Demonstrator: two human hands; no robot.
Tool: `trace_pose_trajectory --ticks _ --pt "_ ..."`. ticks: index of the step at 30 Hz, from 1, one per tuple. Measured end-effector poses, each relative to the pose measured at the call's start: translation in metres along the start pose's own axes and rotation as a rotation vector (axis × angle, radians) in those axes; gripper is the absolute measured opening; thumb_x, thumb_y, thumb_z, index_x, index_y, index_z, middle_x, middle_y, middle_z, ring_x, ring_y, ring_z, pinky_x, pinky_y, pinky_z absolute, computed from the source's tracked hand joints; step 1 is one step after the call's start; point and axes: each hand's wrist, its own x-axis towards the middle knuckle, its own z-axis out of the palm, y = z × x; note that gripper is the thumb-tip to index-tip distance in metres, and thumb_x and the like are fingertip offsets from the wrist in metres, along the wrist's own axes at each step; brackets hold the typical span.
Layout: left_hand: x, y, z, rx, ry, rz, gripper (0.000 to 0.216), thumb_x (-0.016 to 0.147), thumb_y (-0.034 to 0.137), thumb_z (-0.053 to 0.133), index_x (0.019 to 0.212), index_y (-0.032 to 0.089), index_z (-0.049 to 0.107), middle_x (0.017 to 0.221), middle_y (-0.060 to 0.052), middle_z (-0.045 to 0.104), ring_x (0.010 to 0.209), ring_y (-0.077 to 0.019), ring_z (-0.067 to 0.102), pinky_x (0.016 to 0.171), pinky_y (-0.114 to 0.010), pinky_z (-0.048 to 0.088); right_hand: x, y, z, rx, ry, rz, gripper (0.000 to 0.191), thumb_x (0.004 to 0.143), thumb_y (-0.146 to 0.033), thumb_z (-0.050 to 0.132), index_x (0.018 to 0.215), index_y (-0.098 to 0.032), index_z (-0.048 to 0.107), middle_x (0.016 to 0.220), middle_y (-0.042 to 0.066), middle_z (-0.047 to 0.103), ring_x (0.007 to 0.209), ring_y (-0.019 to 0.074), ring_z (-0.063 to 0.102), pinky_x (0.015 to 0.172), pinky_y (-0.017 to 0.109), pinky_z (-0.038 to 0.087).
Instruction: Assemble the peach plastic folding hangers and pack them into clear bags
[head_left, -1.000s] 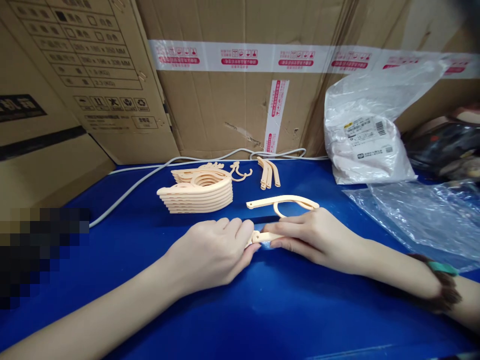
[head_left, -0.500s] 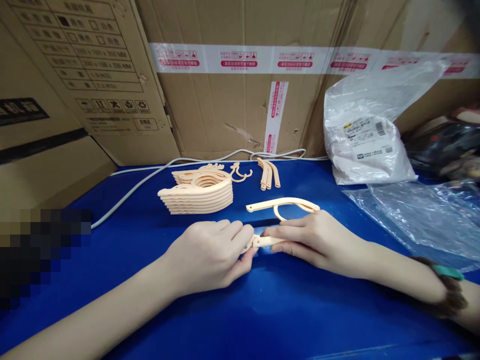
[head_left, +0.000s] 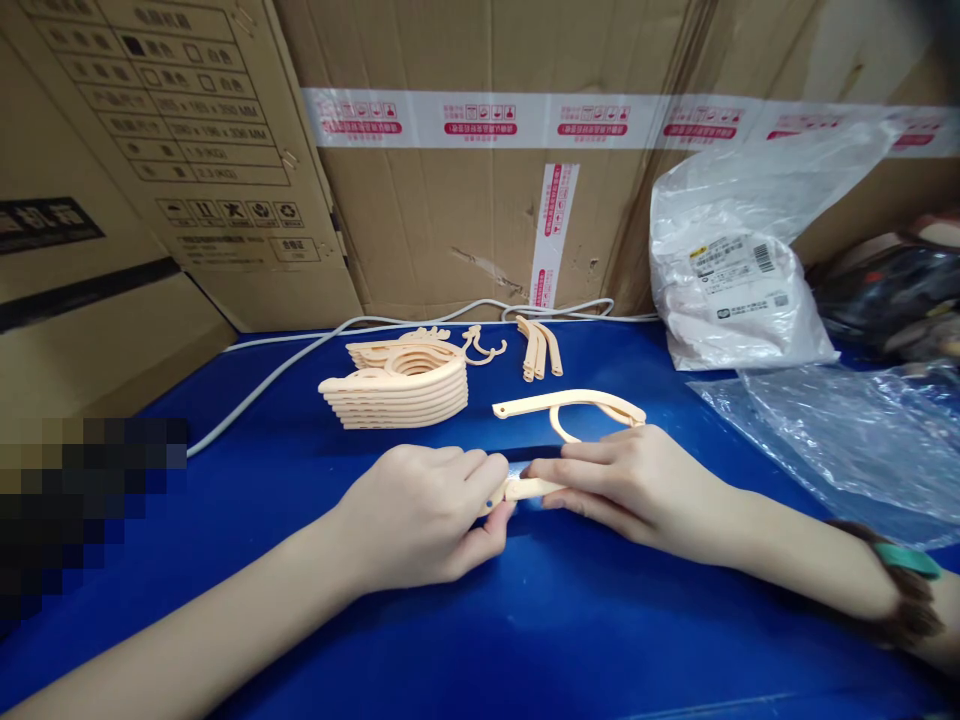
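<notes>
My left hand (head_left: 420, 520) and my right hand (head_left: 630, 480) meet over a blue table (head_left: 525, 620), both pinching a small peach plastic hanger part (head_left: 525, 488) between their fingertips. Most of that part is hidden under the fingers. Just behind my right hand lies a curved peach hanger arm (head_left: 570, 405). A stack of folded peach hangers (head_left: 401, 388) sits behind my left hand. Further back lie three loose curved pieces (head_left: 541, 350) and a small hook piece (head_left: 484, 345).
Cardboard boxes (head_left: 480, 170) wall off the back and left. A white cable (head_left: 300, 360) runs along the table's far edge. A white filled plastic bag (head_left: 731, 290) stands at the right, with clear crumpled plastic (head_left: 847, 440) in front of it.
Both hands stay pinched on the small part and have shifted slightly toward me; the view has tilted a little. Nothing else moved.
</notes>
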Motion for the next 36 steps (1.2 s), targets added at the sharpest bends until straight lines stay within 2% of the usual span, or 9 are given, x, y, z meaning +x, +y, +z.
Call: trace_pose_trajectory --ticks 6,12,20,23,30,33,36 --pt "-0.002 -0.005 0.002 -0.14 -0.06 0.079 0.026 0.095 0.027 0.039 0.071 0.02 0.048 0.059 0.004 0.053 0.048 -0.0119 0.049 0.043 -0.028 0.029 0.0 0.003 0.0 -0.002 -0.012 -0.067 0.033 0.102 -0.03 0.04 0.12 -0.018 0.065 0.089 0.005 0.074 0.069 0.0138 0.068 0.062 0.024 0.045" --pt "0.0 0.0 -0.001 -0.028 -0.023 -0.032 0.024 0.095 0.025 0.039 0.074 0.02 0.051 0.058 0.003 0.055 0.049 -0.0133 0.054 0.044 -0.028 0.03 -0.001 -0.001 -0.001 -0.043 0.018 0.017 0.031 0.102 -0.03 0.041 0.115 -0.016 0.066 0.088 0.005 0.073 0.071 0.015 0.07 0.063 0.024 0.046" --pt "0.002 0.003 -0.002 0.007 -0.014 -0.089 0.022 0.092 0.023 0.04 0.075 0.02 0.052 0.06 0.003 0.06 0.05 -0.0128 0.058 0.045 -0.026 0.033 0.0 -0.002 0.001 -0.053 0.008 0.065 0.031 0.102 -0.03 0.042 0.12 -0.017 0.064 0.093 0.005 0.075 0.075 0.0143 0.071 0.065 0.024 0.048" --pt "0.002 0.002 -0.001 0.0 -0.021 -0.093 0.02 0.092 0.023 0.041 0.074 0.019 0.051 0.059 0.003 0.06 0.05 -0.0127 0.059 0.044 -0.026 0.031 0.001 -0.001 0.001 -0.101 0.046 0.037 0.03 0.101 -0.031 0.043 0.114 -0.016 0.067 0.085 0.004 0.075 0.067 0.0146 0.069 0.062 0.026 0.046" --pt "0.001 -0.005 -0.001 0.018 -0.014 -0.11 0.017 0.089 0.022 0.042 0.074 0.019 0.05 0.056 0.004 0.058 0.046 -0.0128 0.058 0.042 -0.026 0.027 0.0 0.004 -0.01 -0.145 0.259 0.044 0.024 0.097 -0.031 0.052 0.101 -0.016 0.069 0.083 0.005 0.072 0.074 0.0169 0.063 0.068 0.03 0.045" --pt "0.0 -0.007 -0.001 0.027 -0.016 -0.119 0.016 0.088 0.021 0.043 0.074 0.019 0.05 0.056 0.004 0.058 0.046 -0.013 0.058 0.042 -0.026 0.027 0.001 0.008 -0.02 -0.242 0.326 0.11 0.023 0.097 -0.027 0.05 0.096 -0.016 0.07 0.094 0.01 0.071 0.083 0.0212 0.06 0.072 0.035 0.044" --pt "-0.001 -0.007 0.0 0.009 -0.021 -0.117 0.016 0.088 0.02 0.043 0.074 0.019 0.05 0.056 0.004 0.059 0.045 -0.0129 0.058 0.042 -0.026 0.027 0.0 0.014 -0.024 -0.329 0.303 0.2 0.027 0.097 -0.029 0.048 0.09 -0.017 0.071 0.104 0.012 0.068 0.09 0.0252 0.058 0.078 0.04 0.043"
